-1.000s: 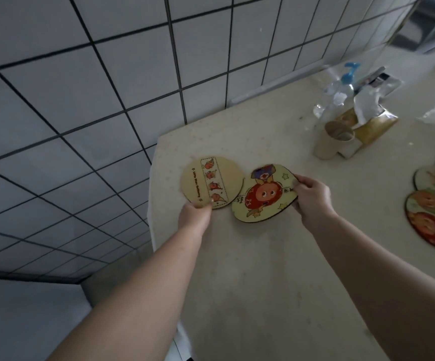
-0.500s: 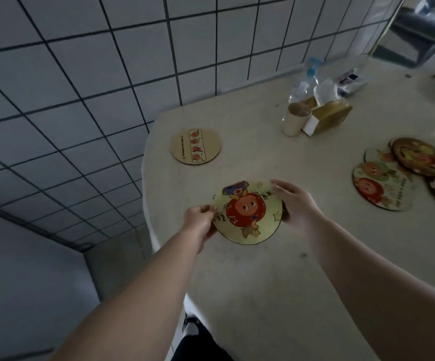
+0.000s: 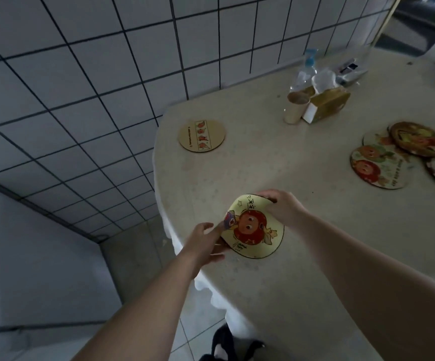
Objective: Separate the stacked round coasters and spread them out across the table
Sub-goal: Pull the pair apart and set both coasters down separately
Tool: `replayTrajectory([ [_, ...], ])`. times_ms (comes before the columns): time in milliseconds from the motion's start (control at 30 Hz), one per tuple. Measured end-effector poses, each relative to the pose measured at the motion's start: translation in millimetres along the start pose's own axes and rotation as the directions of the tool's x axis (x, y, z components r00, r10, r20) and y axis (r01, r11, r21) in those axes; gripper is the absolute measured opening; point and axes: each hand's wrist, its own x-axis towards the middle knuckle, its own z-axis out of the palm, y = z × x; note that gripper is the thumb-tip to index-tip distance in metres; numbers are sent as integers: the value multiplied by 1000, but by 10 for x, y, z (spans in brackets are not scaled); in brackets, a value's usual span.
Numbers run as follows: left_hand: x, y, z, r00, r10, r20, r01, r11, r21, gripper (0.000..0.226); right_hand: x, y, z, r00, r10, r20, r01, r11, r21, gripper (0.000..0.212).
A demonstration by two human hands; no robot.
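A round yellow coaster (image 3: 252,229) with a red cartoon face sits near the table's left edge. My left hand (image 3: 206,242) grips its left rim, fingers under it. My right hand (image 3: 281,208) holds its upper right rim. A plain tan coaster (image 3: 202,135) with a strip of small figures lies alone at the table's far left corner. At the right, several printed coasters overlap in a loose group (image 3: 379,166), one dark one (image 3: 419,139) on top.
A beige table (image 3: 302,282) with a rounded left edge stands against a tiled wall (image 3: 81,87). A paper cup (image 3: 295,108), a tissue box (image 3: 327,104) and a spray bottle (image 3: 306,71) stand at the back. The floor shows below left.
The tan coaster was set down at the far corner and released. Both hands brought the yellow coaster nearer to me along the left edge and turned it about a quarter turn.
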Motion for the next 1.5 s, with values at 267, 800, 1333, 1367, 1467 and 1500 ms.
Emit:
replayTrajectory([
  [267, 171, -86, 146, 1000, 15, 6, -16, 979, 205, 10, 207, 33, 48, 985, 44, -168, -33, 997, 67, 43],
  [800, 442, -130, 323, 984, 142, -104, -115, 966, 231, 11, 728, -30, 186, 984, 58, -168, -14, 967, 256, 29],
  [1333, 559, -6, 3, 978, 13, -208, 0, 998, 61, 4, 991, -172, 382, 972, 170, -161, -83, 895, 439, 22],
  [1367, 560, -6, -1, 980, 10, -198, 4, 998, 70, 4, 973, -182, 380, 978, 147, -146, -70, 898, 434, 25],
  [1467, 576, -10, -14, 983, -2, -182, 16, 997, 75, 6, 918, -219, 344, 993, 58, -99, -11, 908, 418, 35],
  [1500, 582, -7, -15, 985, -8, -173, 21, 997, 70, 6, 898, -230, 328, 995, 31, -97, 12, 908, 420, 37],
])
